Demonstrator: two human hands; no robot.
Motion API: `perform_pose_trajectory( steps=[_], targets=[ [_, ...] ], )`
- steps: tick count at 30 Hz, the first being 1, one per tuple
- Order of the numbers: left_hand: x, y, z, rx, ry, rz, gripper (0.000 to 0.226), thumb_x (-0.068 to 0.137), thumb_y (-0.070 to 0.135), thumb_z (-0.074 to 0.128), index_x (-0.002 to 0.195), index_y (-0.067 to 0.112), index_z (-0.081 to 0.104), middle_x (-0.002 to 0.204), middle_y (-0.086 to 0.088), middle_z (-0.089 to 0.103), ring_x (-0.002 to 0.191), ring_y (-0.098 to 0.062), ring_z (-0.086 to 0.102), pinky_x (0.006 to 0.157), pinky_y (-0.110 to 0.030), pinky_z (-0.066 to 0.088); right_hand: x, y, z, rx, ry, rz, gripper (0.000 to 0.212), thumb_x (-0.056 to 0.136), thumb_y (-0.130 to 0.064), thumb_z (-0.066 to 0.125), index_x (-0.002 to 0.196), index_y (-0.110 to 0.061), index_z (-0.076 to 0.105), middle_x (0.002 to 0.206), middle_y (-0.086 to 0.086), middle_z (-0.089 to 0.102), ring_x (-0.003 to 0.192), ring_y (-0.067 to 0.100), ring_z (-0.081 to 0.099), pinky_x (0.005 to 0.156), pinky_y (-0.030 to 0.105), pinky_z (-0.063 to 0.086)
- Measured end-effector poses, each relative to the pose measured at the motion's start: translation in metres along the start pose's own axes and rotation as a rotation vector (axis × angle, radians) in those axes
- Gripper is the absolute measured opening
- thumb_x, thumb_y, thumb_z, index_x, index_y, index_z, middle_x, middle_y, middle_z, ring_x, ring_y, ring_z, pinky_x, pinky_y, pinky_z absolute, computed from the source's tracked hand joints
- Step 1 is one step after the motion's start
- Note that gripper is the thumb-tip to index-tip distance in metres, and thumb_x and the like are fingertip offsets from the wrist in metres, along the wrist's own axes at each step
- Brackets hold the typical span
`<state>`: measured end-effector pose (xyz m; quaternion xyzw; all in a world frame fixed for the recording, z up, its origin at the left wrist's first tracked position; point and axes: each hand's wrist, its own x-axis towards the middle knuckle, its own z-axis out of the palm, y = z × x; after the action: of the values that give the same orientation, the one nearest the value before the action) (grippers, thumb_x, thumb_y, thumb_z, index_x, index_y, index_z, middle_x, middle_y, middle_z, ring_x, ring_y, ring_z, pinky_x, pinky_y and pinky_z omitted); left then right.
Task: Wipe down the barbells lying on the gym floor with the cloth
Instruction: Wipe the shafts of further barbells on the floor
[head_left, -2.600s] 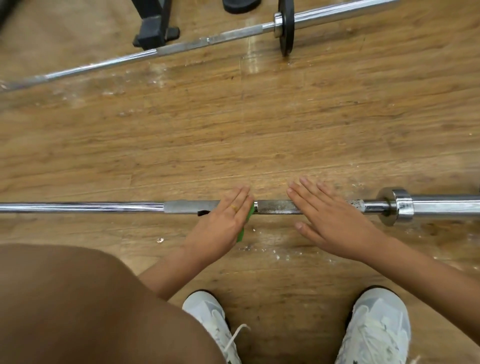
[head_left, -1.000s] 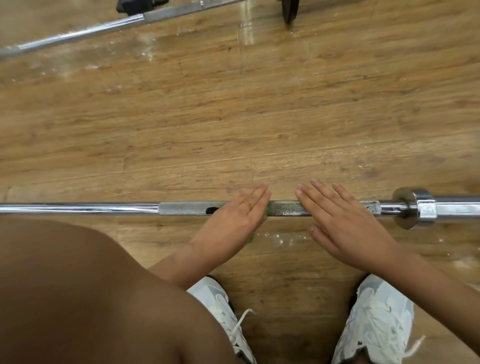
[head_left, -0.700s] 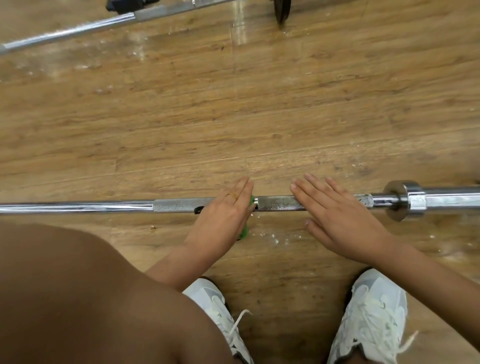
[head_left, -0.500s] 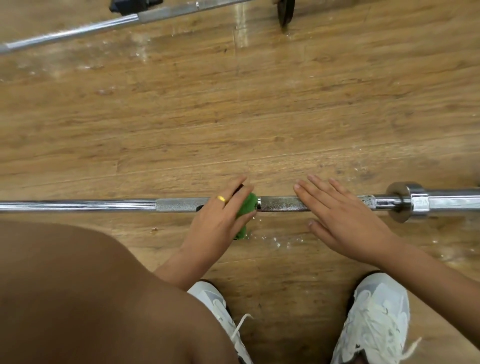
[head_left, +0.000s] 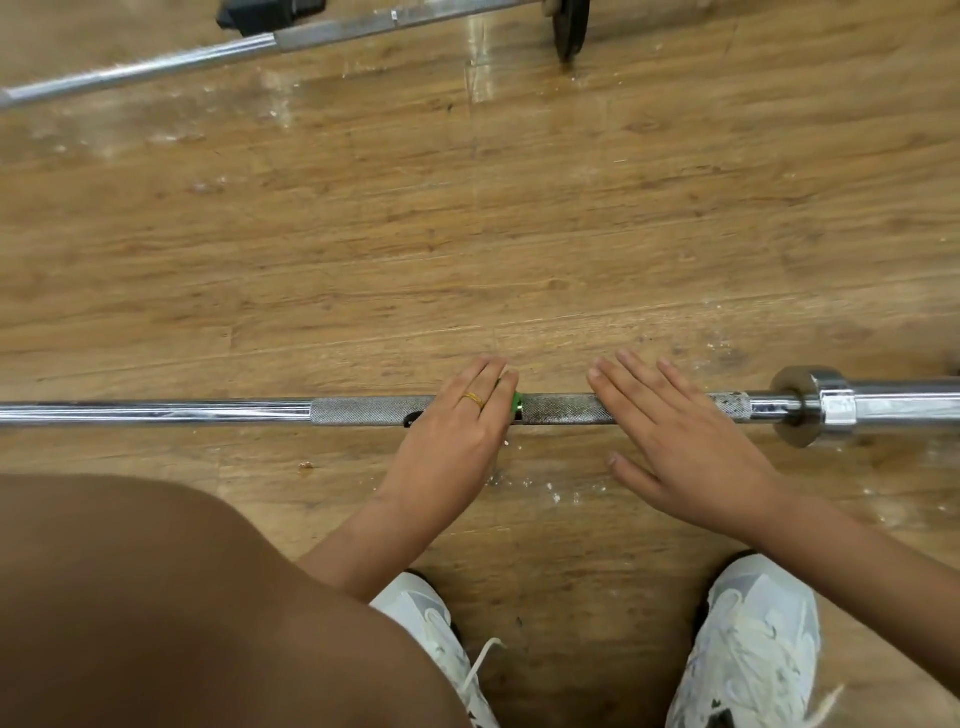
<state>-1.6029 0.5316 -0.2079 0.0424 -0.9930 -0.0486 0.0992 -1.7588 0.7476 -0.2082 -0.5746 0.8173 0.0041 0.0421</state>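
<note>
From the head camera, a long round metal barbell lies on the wooden floor. Part of it is rough and bumpy, and part is smooth and shiny. The left hand lies flat on the bar, fingers straight, pressing down a green cloth that peeks out beside them. The right hand rests flat on the rough part, near the left hand but apart from it. Another shiny barbell lies well away.
</note>
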Motion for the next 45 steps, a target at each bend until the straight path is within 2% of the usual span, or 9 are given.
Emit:
perform_pose_trajectory(
  steps=[8, 13, 18, 22, 26, 32, 37, 42, 45],
  targets=[
    [-0.019, 0.002, -0.004, 0.065, -0.001, -0.038, 0.064, 0.083, -0.006, 0.070, 0.143, 0.008, 0.052, 0.149, -0.012, 0.050, 0.145, -0.026, 0.039, 0.123, -0.056, 0.008, -0.011, -0.020, 0.009, -0.039, 0.078, 0.131, 0.082, 0.091, -0.038, 0.049, 0.159, -0.005, 0.016, 0.167, 0.014, 0.006, 0.155, 0.031, 0.001, 0.123, 0.050, 0.009],
    [-0.011, 0.005, 0.001, -0.085, 0.024, -0.146, 0.053, 0.086, -0.006, 0.072, 0.136, 0.004, 0.057, 0.140, -0.012, 0.057, 0.138, -0.029, 0.046, 0.120, -0.053, 0.026, -0.009, -0.017, 0.007, -0.044, 0.083, 0.128, 0.081, 0.092, -0.042, 0.046, 0.158, -0.006, 0.017, 0.167, 0.014, 0.007, 0.155, 0.031, 0.003, 0.123, 0.048, 0.010],
    [-0.001, 0.009, 0.002, -0.126, 0.000, 0.040, 0.053, 0.087, -0.013, 0.063, 0.138, -0.005, 0.052, 0.141, -0.021, 0.054, 0.136, -0.036, 0.045, 0.112, -0.050, 0.040, -0.005, -0.015, 0.005, -0.032, 0.069, 0.115, 0.081, 0.093, -0.046, 0.043, 0.158, -0.006, 0.018, 0.167, 0.013, 0.010, 0.155, 0.030, 0.004, 0.124, 0.047, 0.011],
    [-0.003, -0.009, -0.006, -0.201, -0.002, -0.218, 0.050, 0.087, -0.009, 0.066, 0.135, -0.001, 0.055, 0.137, -0.019, 0.058, 0.131, -0.033, 0.052, 0.111, -0.044, 0.043, -0.004, -0.008, 0.004, -0.042, 0.049, 0.109, 0.082, 0.093, -0.044, 0.046, 0.159, -0.007, 0.016, 0.167, 0.012, 0.008, 0.155, 0.029, 0.002, 0.123, 0.047, 0.013],
    [-0.011, -0.005, -0.003, -0.189, 0.018, -0.146, 0.035, 0.099, 0.001, 0.051, 0.134, -0.002, 0.057, 0.138, -0.017, 0.059, 0.133, -0.033, 0.050, 0.114, -0.042, 0.039, 0.002, -0.009, 0.005, -0.040, 0.040, 0.129, 0.082, 0.093, -0.048, 0.044, 0.159, -0.008, 0.015, 0.168, 0.010, 0.007, 0.155, 0.027, 0.001, 0.124, 0.046, 0.010],
    [0.007, -0.015, 0.002, -0.123, -0.021, -0.132, 0.052, 0.085, -0.012, 0.068, 0.134, -0.001, 0.056, 0.134, -0.015, 0.058, 0.127, -0.033, 0.051, 0.107, -0.041, 0.045, 0.007, -0.003, 0.006, -0.028, 0.034, 0.127, 0.084, 0.093, -0.048, 0.046, 0.160, -0.009, 0.013, 0.168, 0.009, 0.008, 0.155, 0.027, 0.001, 0.124, 0.048, 0.013],
    [-0.001, -0.004, 0.011, -0.053, 0.017, -0.103, 0.049, 0.090, -0.010, 0.065, 0.137, -0.006, 0.053, 0.136, -0.021, 0.054, 0.129, -0.040, 0.047, 0.111, -0.048, 0.039, 0.016, 0.002, 0.003, -0.003, 0.036, 0.128, 0.082, 0.093, -0.047, 0.046, 0.160, -0.009, 0.015, 0.167, 0.009, 0.010, 0.155, 0.026, 0.002, 0.124, 0.048, 0.015],
    [0.018, -0.028, 0.007, -0.087, 0.061, -0.100, 0.029, 0.101, 0.003, 0.053, 0.128, -0.004, 0.059, 0.126, -0.018, 0.060, 0.117, -0.035, 0.054, 0.104, -0.043, 0.043, 0.024, 0.011, 0.001, -0.003, 0.016, 0.115, 0.082, 0.093, -0.048, 0.042, 0.160, -0.010, 0.014, 0.167, 0.008, 0.012, 0.155, 0.024, 0.001, 0.125, 0.044, 0.011],
    [0.026, -0.013, 0.011, -0.092, 0.061, -0.111, 0.032, 0.095, -0.004, 0.059, 0.127, -0.008, 0.059, 0.127, -0.021, 0.060, 0.118, -0.036, 0.052, 0.107, -0.044, 0.042, 0.031, 0.011, 0.001, 0.015, 0.017, 0.141, 0.083, 0.092, -0.050, 0.040, 0.159, -0.009, 0.016, 0.166, 0.009, 0.016, 0.155, 0.025, 0.004, 0.125, 0.045, 0.010]
  ],
)
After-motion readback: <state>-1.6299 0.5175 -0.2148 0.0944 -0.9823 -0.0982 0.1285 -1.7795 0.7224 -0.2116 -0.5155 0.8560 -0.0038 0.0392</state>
